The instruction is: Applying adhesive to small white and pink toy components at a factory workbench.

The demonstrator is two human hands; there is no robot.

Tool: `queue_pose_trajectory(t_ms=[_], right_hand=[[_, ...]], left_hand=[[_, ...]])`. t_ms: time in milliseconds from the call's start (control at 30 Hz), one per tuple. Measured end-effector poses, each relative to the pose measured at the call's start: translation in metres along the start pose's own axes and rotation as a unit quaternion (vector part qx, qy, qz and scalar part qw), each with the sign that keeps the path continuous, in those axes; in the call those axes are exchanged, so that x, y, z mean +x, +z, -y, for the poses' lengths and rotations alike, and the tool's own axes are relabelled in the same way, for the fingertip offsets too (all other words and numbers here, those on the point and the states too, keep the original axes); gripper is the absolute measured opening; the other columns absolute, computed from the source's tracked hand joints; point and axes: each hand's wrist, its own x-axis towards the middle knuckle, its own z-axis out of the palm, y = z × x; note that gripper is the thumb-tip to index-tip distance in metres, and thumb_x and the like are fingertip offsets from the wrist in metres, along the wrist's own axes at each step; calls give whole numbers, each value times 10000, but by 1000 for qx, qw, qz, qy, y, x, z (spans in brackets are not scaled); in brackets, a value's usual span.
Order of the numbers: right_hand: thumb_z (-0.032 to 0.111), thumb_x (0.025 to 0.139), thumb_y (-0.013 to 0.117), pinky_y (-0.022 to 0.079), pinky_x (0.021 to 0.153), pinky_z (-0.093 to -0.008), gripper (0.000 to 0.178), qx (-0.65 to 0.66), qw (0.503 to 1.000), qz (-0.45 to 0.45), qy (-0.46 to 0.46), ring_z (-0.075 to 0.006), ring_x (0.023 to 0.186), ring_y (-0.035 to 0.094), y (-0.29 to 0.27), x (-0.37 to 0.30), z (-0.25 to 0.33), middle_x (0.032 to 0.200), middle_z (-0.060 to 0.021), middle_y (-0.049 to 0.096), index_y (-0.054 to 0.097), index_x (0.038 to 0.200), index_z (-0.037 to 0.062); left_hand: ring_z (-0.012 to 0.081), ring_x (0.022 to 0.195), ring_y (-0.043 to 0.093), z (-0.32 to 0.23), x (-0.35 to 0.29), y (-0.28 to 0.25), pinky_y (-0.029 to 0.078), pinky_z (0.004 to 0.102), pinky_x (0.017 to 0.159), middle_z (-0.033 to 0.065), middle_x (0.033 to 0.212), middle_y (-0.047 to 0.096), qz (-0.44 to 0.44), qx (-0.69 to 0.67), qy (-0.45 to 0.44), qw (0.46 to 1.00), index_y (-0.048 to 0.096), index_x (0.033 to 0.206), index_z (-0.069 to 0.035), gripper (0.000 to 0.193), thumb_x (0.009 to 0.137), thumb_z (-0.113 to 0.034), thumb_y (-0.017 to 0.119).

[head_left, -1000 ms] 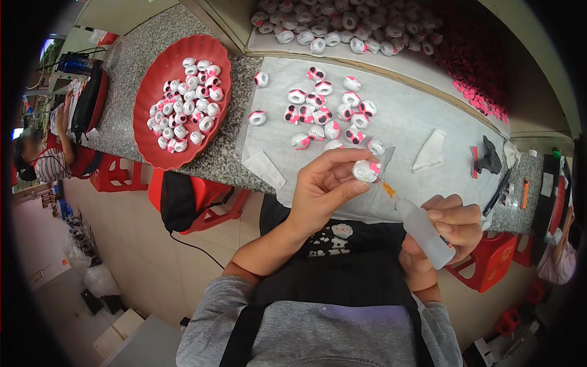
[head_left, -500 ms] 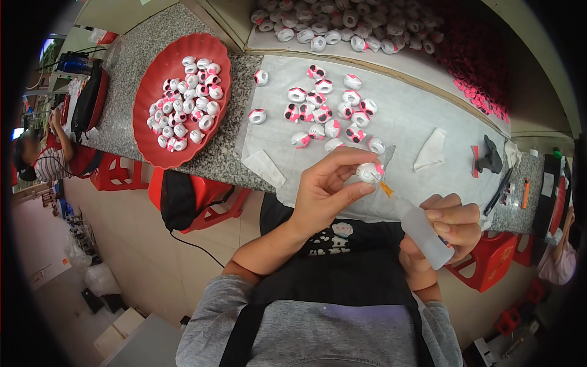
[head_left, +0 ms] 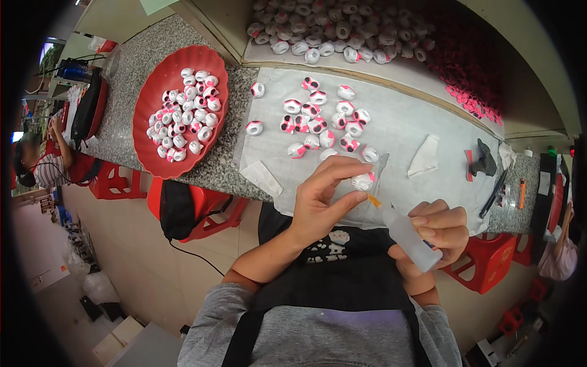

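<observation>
My left hand [head_left: 323, 199] pinches a small white-and-pink hollow toy head [head_left: 363, 181] between thumb and fingertips, above the front of the white sheet [head_left: 391, 131]. In my right hand [head_left: 445, 227] is a translucent squeeze bottle [head_left: 411, 240], tilted with its narrow nozzle pointing up and left towards the toy head. The nozzle stands apart from the piece. A small orange tip [head_left: 374, 201] shows just below the left thumb; what it belongs to I cannot tell. Beyond my hands, several similar toy heads [head_left: 317, 125] lie on the sheet, some with black patches.
A red scalloped tray [head_left: 143, 122] of toy heads stands at the left. Behind the sheet, a shelf holds piled white heads [head_left: 342, 24] and small pink pieces [head_left: 471, 101]. White scraps [head_left: 424, 156] and a black crumpled piece [head_left: 485, 159] lie at right. Red stools [head_left: 486, 260] stand below.
My right hand has drawn the bottle slightly left and down, and a gap now shows between its nozzle and the toy head. The left hand keeps its pinch. The whole view has shifted slightly.
</observation>
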Motion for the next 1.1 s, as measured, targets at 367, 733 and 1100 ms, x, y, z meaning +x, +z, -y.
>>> queue_pose_trajectory(t_ms=[367, 733, 1100], right_hand=[[56, 562, 687, 411, 524, -238, 363, 17, 996, -60, 62, -139, 598, 452, -31, 15, -22, 761, -67, 419, 392, 774, 53], [146, 661, 596, 427, 560, -320, 229, -557, 806, 63, 191, -265, 608, 516, -92, 114, -142, 692, -169, 533, 513, 768, -38], [96, 683, 568, 375, 489, -232, 116, -297, 934, 41, 196, -134, 541, 500, -67, 112, -87, 682, -93, 567, 540, 709, -14]], left_hand=[[185, 951, 437, -2, 5, -13, 329, 281, 834, 123, 995, 456, -78, 4, 35, 996, 474, 985, 44, 335, 659, 94, 528], [158, 928, 455, -9, 5, -24, 354, 243, 788, 114, 989, 475, -137, 4, 25, 990, 460, 1013, 30, 364, 660, 92, 526], [147, 892, 477, -10, 12, -12, 381, 236, 759, 121, 994, 486, -140, -28, 3, 990, 443, 1031, 27, 378, 666, 90, 520]])
